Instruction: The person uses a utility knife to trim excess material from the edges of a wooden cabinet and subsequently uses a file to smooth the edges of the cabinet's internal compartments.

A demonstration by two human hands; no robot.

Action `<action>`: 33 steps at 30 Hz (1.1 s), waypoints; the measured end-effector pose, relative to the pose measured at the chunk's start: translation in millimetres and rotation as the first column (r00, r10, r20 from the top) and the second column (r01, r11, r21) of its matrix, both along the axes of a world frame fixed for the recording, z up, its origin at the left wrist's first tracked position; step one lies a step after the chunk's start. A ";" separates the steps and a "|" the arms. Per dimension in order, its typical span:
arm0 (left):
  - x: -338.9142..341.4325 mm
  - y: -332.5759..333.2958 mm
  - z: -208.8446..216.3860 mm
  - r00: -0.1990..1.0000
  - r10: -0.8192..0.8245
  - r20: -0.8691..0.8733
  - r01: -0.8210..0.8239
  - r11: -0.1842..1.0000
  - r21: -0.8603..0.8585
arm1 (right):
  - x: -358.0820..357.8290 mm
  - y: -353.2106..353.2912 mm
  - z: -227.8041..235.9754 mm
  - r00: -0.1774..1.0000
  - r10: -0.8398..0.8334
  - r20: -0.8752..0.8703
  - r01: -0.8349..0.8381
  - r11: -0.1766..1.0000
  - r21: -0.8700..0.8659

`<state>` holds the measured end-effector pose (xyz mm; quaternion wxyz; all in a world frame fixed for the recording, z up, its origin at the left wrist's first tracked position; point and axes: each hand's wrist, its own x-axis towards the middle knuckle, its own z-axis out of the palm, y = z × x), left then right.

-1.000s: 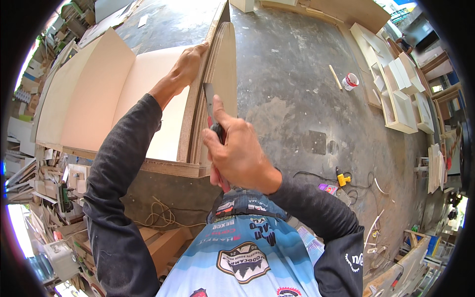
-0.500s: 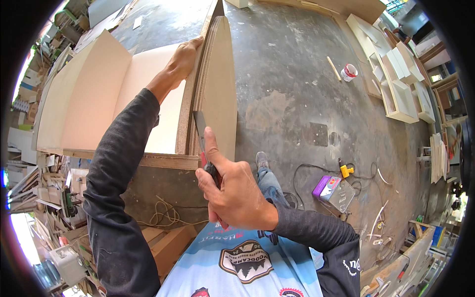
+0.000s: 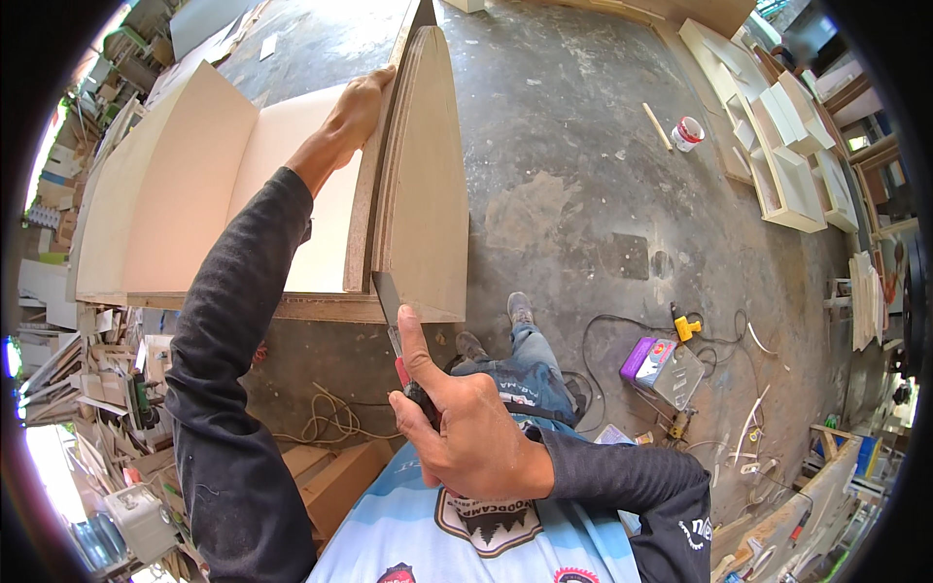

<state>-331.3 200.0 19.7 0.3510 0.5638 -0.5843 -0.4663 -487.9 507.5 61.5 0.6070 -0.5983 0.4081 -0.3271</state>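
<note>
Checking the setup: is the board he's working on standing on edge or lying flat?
On edge. The board stands upright, its thin edge facing the camera; the left hand grips its top, and the right hand holds a chisel to its end.

The left arm stretches forward, nearly straight, in a dark sleeve, and the left hand lies far out with its fingers curled over the upper edge of the standing board. The right arm bends across the chest; the right hand is closed in a fist just below the board's near corner, thumb extended upward.

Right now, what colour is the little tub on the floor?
White with a red band, the tub shows in the head view, top right.
</note>
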 end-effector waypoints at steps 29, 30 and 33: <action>2.9 72.9 16.7 0.986 0.053 0.158 -0.092 0.964 0.248 | -43.9 -8.0 0.7 0.966 -0.089 0.244 0.004 0.944 0.329; 3.7 84.8 19.5 0.985 0.017 0.171 -0.063 0.962 0.267 | -41.4 -9.3 0.2 0.963 -0.116 0.242 0.040 0.954 0.298; 4.3 128.7 33.8 0.976 -0.041 0.216 -0.013 0.971 0.240 | -36.3 -14.6 -2.1 0.952 -0.164 0.258 0.103 0.966 0.236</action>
